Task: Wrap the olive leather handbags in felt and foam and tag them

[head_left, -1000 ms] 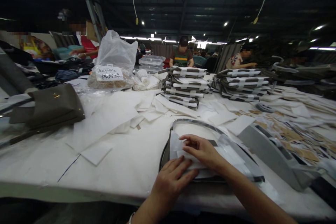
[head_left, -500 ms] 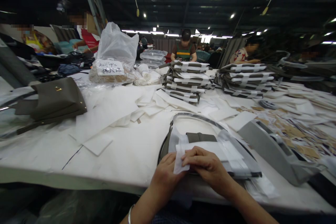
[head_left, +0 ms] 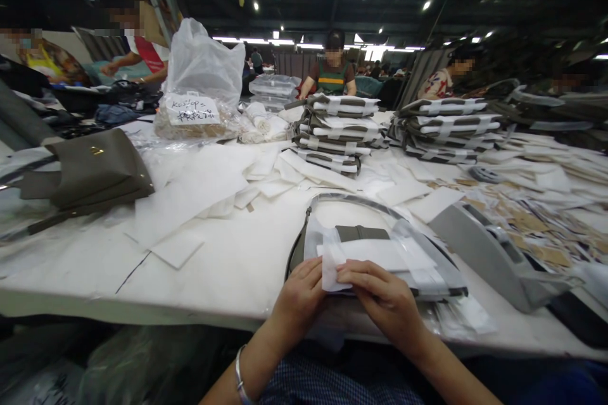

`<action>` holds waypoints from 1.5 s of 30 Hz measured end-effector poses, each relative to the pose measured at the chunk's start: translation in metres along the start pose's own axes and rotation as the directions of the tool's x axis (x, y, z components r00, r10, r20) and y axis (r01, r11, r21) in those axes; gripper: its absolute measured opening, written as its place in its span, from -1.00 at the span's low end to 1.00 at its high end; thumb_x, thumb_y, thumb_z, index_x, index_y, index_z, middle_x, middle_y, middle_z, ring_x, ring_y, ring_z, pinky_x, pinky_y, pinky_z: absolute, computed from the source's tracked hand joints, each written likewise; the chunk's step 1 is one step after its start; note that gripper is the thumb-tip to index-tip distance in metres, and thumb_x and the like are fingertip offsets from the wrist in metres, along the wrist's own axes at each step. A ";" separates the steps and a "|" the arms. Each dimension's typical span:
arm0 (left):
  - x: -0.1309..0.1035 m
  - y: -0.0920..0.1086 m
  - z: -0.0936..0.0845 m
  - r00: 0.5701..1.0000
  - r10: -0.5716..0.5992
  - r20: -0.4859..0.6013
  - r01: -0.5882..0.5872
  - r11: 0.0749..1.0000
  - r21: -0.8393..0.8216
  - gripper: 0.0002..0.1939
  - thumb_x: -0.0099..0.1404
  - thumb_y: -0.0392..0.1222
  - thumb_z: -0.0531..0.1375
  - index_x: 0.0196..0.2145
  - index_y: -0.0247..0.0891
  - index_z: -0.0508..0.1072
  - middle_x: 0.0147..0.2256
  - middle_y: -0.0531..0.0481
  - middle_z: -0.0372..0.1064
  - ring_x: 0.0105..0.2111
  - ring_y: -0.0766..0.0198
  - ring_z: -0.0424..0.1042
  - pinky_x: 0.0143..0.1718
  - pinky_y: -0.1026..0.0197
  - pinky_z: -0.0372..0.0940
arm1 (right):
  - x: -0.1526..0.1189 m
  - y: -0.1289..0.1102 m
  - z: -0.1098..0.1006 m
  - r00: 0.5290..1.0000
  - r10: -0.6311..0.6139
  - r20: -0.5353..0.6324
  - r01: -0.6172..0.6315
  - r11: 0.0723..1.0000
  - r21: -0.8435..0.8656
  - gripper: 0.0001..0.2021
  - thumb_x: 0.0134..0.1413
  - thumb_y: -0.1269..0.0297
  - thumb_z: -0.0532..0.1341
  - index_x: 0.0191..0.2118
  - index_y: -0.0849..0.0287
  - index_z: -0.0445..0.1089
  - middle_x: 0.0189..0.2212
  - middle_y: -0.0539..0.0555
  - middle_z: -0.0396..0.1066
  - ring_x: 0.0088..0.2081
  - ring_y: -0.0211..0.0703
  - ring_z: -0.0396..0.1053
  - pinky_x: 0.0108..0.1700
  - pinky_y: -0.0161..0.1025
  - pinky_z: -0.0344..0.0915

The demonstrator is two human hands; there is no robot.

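A dark olive handbag (head_left: 363, 233) with a curved strap lies at the table's front edge, partly covered by white sheets and clear tape. A thin translucent white wrapping sheet (head_left: 332, 266) is folded over its near edge. My right hand (head_left: 384, 294) pinches this sheet between thumb and fingers. My left hand (head_left: 301, 291) is closed on the sheet's left side at the bag's near edge, its thumb partly hidden. The bag's underside cannot be seen.
A grey tape dispenser (head_left: 489, 259) stands to the right. Wrapped bags are stacked (head_left: 339, 126) behind, with another stack (head_left: 444, 130) beside. An olive bag (head_left: 99, 168) lies left, near white sheets (head_left: 190, 190) and a clear plastic bag (head_left: 204, 69). Several people work beyond.
The sheet end between my hands now lies flatter and higher against the bag's near edge. My right fingers have straightened along it. The camera view has shifted slightly.
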State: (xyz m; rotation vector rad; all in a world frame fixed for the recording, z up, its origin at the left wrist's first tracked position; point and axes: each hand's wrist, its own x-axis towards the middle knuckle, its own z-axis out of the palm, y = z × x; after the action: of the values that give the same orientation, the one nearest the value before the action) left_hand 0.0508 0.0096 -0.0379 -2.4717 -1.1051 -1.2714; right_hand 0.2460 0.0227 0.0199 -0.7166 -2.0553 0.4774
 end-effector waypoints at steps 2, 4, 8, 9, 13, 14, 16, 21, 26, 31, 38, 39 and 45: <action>0.001 0.001 -0.001 1.000 -0.019 0.017 0.020 1.000 -0.006 -0.63 0.46 -0.11 0.07 0.10 -0.37 0.37 -0.02 -0.22 0.49 0.03 0.04 0.43 0.08 -0.03 0.39 | 0.001 -0.002 -0.001 0.999 0.017 -0.051 -0.018 1.000 -0.020 -0.76 0.25 0.46 0.18 -0.13 0.03 0.54 -0.20 0.05 0.56 -0.12 -0.14 0.52 -0.02 -0.22 0.47; 0.002 0.002 -0.003 0.999 -0.035 0.034 0.036 0.999 -0.013 -0.69 0.45 -0.14 0.09 0.07 -0.31 0.40 -0.01 -0.17 0.50 0.04 0.06 0.43 0.09 -0.02 0.37 | 0.009 -0.004 -0.004 0.995 0.056 -0.084 -0.060 0.997 -0.047 -0.81 0.24 0.42 0.20 -0.16 0.04 0.55 -0.24 0.04 0.57 -0.15 -0.14 0.53 -0.06 -0.23 0.47; 0.004 0.002 -0.006 0.996 -0.033 0.077 0.035 0.999 -0.029 -0.78 0.41 -0.21 0.15 -0.01 -0.25 0.42 0.05 -0.09 0.47 0.11 0.06 0.39 0.10 -0.01 0.37 | 0.048 0.002 -0.019 0.962 0.209 -0.176 -0.227 0.970 -0.090 -0.89 0.22 0.28 0.25 -0.23 0.07 0.55 -0.26 0.02 0.59 -0.19 -0.12 0.54 -0.07 -0.22 0.45; 0.004 0.002 -0.007 0.995 -0.031 0.092 0.034 0.999 -0.030 -0.79 0.40 -0.23 0.16 -0.02 -0.25 0.41 0.07 -0.09 0.46 0.13 0.06 0.38 0.10 -0.02 0.37 | 0.063 0.007 -0.023 0.946 0.252 -0.204 -0.270 0.961 -0.064 -0.89 0.20 0.25 0.26 -0.25 0.09 0.55 -0.28 0.02 0.59 -0.20 -0.12 0.54 -0.07 -0.21 0.44; 0.004 0.003 -0.008 0.994 -0.028 0.108 0.030 0.999 -0.011 -0.77 0.36 -0.31 0.16 -0.02 -0.25 0.40 0.09 -0.07 0.45 0.13 0.05 0.38 0.09 -0.03 0.39 | 0.125 0.039 -0.037 0.884 0.431 -0.182 -0.401 0.898 0.183 -0.80 0.11 0.14 0.30 -0.29 0.18 0.54 -0.35 0.07 0.60 -0.27 -0.12 0.54 -0.12 -0.20 0.45; 0.003 0.004 -0.008 0.994 -0.025 0.106 0.026 1.000 -0.003 -0.76 0.36 -0.33 0.15 -0.02 -0.25 0.40 0.09 -0.07 0.45 0.13 0.06 0.39 0.08 -0.03 0.39 | 0.139 0.049 -0.038 0.867 0.473 -0.157 -0.432 0.870 0.239 -0.78 0.06 0.13 0.33 -0.31 0.20 0.53 -0.37 0.09 0.60 -0.29 -0.12 0.54 -0.15 -0.20 0.45; 0.003 0.006 -0.008 0.996 -0.017 0.091 0.015 1.000 0.015 -0.76 0.36 -0.34 0.13 -0.02 -0.25 0.41 0.08 -0.06 0.45 0.12 0.07 0.39 0.07 -0.02 0.40 | 0.163 0.065 -0.038 0.836 0.535 -0.124 -0.482 0.823 0.302 -0.77 -0.02 0.13 0.37 -0.35 0.23 0.52 -0.40 0.12 0.59 -0.34 -0.14 0.53 -0.25 -0.24 0.45; 0.004 0.009 -0.009 0.999 0.014 0.043 -0.016 0.998 0.065 -0.78 0.40 -0.32 0.07 -0.05 -0.24 0.43 0.04 -0.05 0.48 0.09 0.11 0.43 0.04 0.04 0.42 | 0.201 0.081 -0.032 0.809 0.573 -0.131 -0.510 0.794 0.331 -0.78 -0.08 0.18 0.41 -0.42 0.25 0.50 -0.45 0.13 0.57 -0.41 -0.20 0.50 -0.40 -0.33 0.41; 0.006 0.009 -0.010 0.999 0.021 0.033 -0.023 0.997 0.080 -0.79 0.43 -0.30 0.05 -0.08 -0.25 0.44 0.01 -0.05 0.50 0.07 0.13 0.44 0.02 0.08 0.43 | 0.192 0.047 -0.039 0.871 0.485 -0.075 -0.432 0.829 0.354 -0.74 -0.04 0.11 0.40 -0.35 0.24 0.52 -0.39 0.10 0.59 -0.34 -0.18 0.52 -0.25 -0.27 0.46; 0.005 0.009 -0.009 0.999 -0.001 0.047 -0.002 0.998 0.058 -0.80 0.46 -0.24 0.05 -0.07 -0.25 0.44 0.02 -0.09 0.49 0.08 0.10 0.43 0.03 0.05 0.43 | 0.118 -0.017 -0.048 0.973 0.219 0.079 -0.222 0.974 0.038 -0.87 0.17 0.21 0.30 -0.31 0.14 0.56 -0.33 0.03 0.60 -0.27 -0.16 0.54 -0.15 -0.29 0.44; -0.001 0.006 -0.004 0.997 -0.033 -0.067 0.030 0.999 -0.041 -0.76 0.46 -0.25 0.02 -0.02 -0.33 0.40 -0.11 -0.21 0.50 -0.06 0.13 0.50 0.02 0.06 0.45 | 0.010 -0.029 -0.020 0.966 -0.077 0.247 0.076 0.997 0.015 -0.76 0.23 0.53 0.19 -0.07 0.12 0.48 -0.14 0.06 0.58 -0.08 -0.21 0.52 -0.01 -0.33 0.44; -0.002 0.006 -0.004 0.996 -0.056 -0.063 0.053 0.997 -0.051 -0.77 0.45 -0.27 0.03 -0.03 -0.34 0.40 -0.10 -0.21 0.49 -0.04 0.14 0.48 0.03 0.08 0.44 | 0.001 -0.026 -0.015 0.970 -0.101 0.221 0.100 0.995 0.014 -0.75 0.23 0.54 0.19 -0.06 0.13 0.47 -0.13 0.08 0.58 -0.06 -0.20 0.51 0.01 -0.31 0.44; -0.010 0.008 -0.006 0.989 -0.142 -0.051 0.139 0.988 -0.064 -0.61 0.42 -0.43 -0.02 0.14 -0.28 0.31 0.12 -0.26 0.32 0.16 0.14 0.32 0.10 0.07 0.39 | -0.024 -0.011 0.002 0.961 -0.242 0.132 0.254 0.963 -0.089 -0.70 0.21 0.61 0.12 -0.04 0.22 0.46 -0.13 0.16 0.57 0.00 -0.13 0.49 0.13 -0.06 0.40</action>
State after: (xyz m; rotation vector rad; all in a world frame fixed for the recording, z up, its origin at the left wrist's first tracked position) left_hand 0.0487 -0.0037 -0.0402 -2.4219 -1.2645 -1.4237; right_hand 0.2512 -0.0016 0.0102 -0.4901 -2.2598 0.2752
